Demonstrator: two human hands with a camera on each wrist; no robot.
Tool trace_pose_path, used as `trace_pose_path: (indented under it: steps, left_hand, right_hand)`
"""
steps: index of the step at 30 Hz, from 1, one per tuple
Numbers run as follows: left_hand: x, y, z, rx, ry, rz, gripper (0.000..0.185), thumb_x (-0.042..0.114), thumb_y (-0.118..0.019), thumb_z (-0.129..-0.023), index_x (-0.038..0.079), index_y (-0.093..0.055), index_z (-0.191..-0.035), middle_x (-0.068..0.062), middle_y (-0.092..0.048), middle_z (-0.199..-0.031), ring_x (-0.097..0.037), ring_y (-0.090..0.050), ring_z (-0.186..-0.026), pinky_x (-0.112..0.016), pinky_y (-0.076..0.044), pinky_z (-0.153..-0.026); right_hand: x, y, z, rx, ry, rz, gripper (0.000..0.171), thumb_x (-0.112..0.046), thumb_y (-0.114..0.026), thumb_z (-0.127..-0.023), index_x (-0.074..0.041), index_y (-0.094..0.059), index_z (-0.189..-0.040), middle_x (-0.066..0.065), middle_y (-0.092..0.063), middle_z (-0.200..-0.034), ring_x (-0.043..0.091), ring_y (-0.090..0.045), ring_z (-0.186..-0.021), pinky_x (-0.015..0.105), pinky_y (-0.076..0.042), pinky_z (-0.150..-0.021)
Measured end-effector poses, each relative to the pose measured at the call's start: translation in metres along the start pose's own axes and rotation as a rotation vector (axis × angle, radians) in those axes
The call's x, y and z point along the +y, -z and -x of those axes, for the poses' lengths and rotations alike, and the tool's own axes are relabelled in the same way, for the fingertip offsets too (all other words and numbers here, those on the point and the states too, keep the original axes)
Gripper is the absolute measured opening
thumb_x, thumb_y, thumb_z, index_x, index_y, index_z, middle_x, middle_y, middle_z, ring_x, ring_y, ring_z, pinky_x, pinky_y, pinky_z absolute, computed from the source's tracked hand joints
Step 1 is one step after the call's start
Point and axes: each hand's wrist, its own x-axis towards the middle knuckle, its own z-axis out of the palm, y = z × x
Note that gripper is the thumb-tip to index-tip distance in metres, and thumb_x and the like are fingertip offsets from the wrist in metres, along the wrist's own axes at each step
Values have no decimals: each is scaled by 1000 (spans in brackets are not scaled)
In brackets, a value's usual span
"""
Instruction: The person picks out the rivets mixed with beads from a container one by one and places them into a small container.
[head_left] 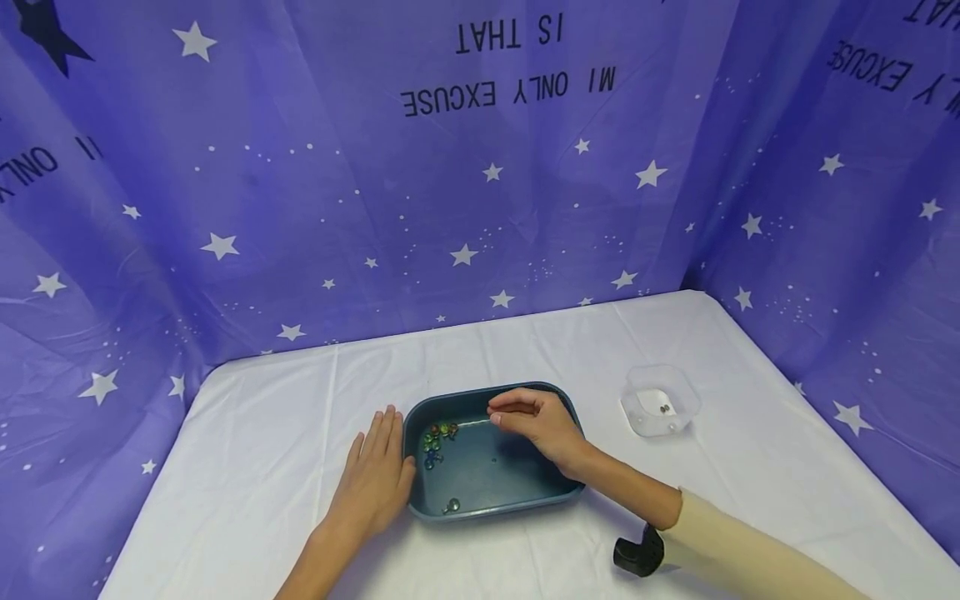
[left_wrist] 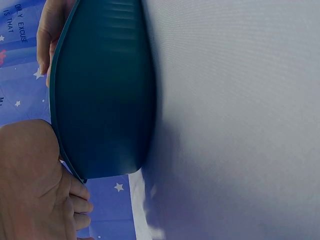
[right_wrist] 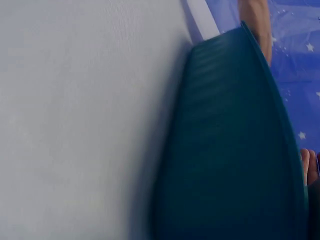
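The right hand (head_left: 534,423) hangs over the far half of a dark teal tray (head_left: 517,498), its fingers curled in and the thumb and forefinger drawn together as if pinching something small; whether a marble sits between them cannot be told from the head view, and the right wrist view shows only the tray's outer wall (right_wrist: 225,150) against the white tablecloth (right_wrist: 75,125). The left hand (head_left: 375,477) lies flat on the cloth with fingers straight and together, its thumb side touching the tray's near wall, holding nothing. Judging from this, the step is picking marbles one at a time, and it would go best if the flat hand keeps bracing the tray so it does not slide, while the pinching fingers come straight down on a single marble, since round glass will roll away from a glancing touch. The cluster of marbles (head_left: 438,440) lies just beyond the left hand's fingertips and to the left of the right hand's fingertips, huddled in the tray's corner: small glassy balls in green, orange and blue, touching one another. One lone marble (head_left: 452,505) sits apart near the wall closest to the left wrist. To the right of the right hand, well clear of the tray, stands a clear plastic cup (head_left: 660,402) with two small dark beads at its bottom. A black wrist mount (head_left: 639,552) shows at the cream sleeve (head_left: 742,546).
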Motion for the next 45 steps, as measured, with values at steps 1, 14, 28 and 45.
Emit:
trace_pose_path:
  steps: [1, 14, 28, 45]
  left_hand:
    - [0, 0, 0, -1, 1, 0, 63, 20, -52, -100, -12, -31, -150, -27, -26, -158, -41, -19, -147, -61, -19, -114]
    - [-1, 0, 0, -4, 0, -12, 64, 21, -53, -101, -13, -31, -150, -27, -26, -158, -41, -20, -147, -61, -19, -114]
    - [0, 0, 0, -10, -1, -21, 63, 22, -52, -101, -12, -31, -150, -27, -27, -158, -41, -19, -148, -61, -19, -114]
    - [1, 2, 0, -33, 12, 0, 63, 21, -51, -101, -12, -29, -150, -27, -25, -158, -41, -17, -148, -62, -18, -114]
  right_hand:
    - [2, -4, -1, -6, -2, 3, 32, -6, -72, -91, 12, -65, -117, 31, -65, -116, 18, -69, -98, 32, -55, -87]
    - [21, -42, -17, -83, -91, 55, 32, -11, -74, -91, 8, -68, -115, 13, -73, -106, 22, -69, -95, 33, -56, -83]
    - [34, -63, -29, -140, -144, 147, 20, -7, -76, -88, 2, -75, -106, 4, -75, -93, 13, -69, -83, 31, -56, -73]
    - [42, -62, -41, -214, -137, 354, 21, -4, -81, -82, -3, -77, -102, 0, -73, -88, 6, -65, -79, 20, -52, -67]
